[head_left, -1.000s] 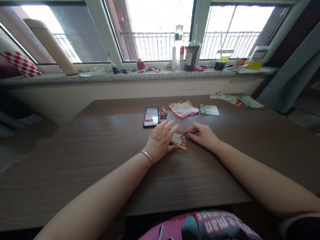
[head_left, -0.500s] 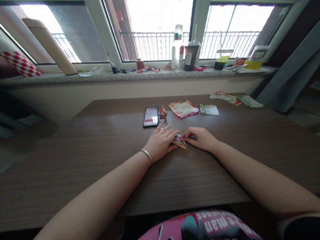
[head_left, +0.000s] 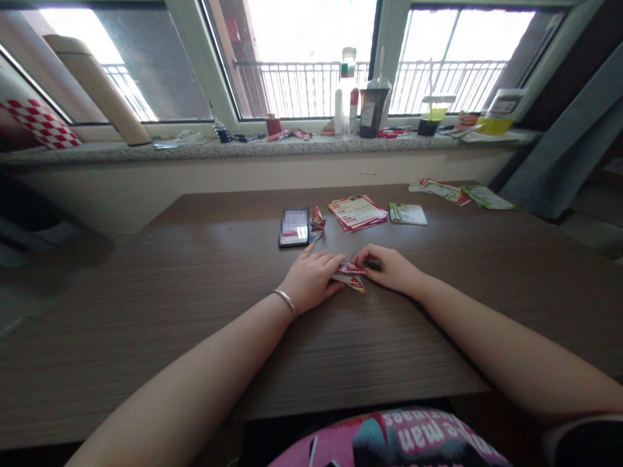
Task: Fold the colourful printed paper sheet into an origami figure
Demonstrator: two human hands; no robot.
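A small folded piece of printed paper (head_left: 351, 281), red, white and yellow, lies on the table between my hands. Over its left part rests my left hand (head_left: 314, 277), with a silver bangle at the wrist; its fingers and thumb hold the paper from both sides, hiding much of it. My right hand (head_left: 382, 264) pinches the paper's right end between thumb and fingertips. Just beyond my left hand are a black-edged phone (head_left: 294, 227) with its screen lit and a folded red paper piece (head_left: 318, 222).
A stack of printed sheets (head_left: 357, 213) and a smaller green-and-white stack (head_left: 407, 214) lie farther back on the brown table (head_left: 170, 292). More leaflets (head_left: 445, 191) are at the back right. Bottles, cups (head_left: 374, 111) and a leaning beige cylinder (head_left: 100, 91) stand on the windowsill.
My left fingers have drawn closer together over the folded paper, and its upper flap lies flatter. The right hand has shifted only slightly, still pinching the edge.
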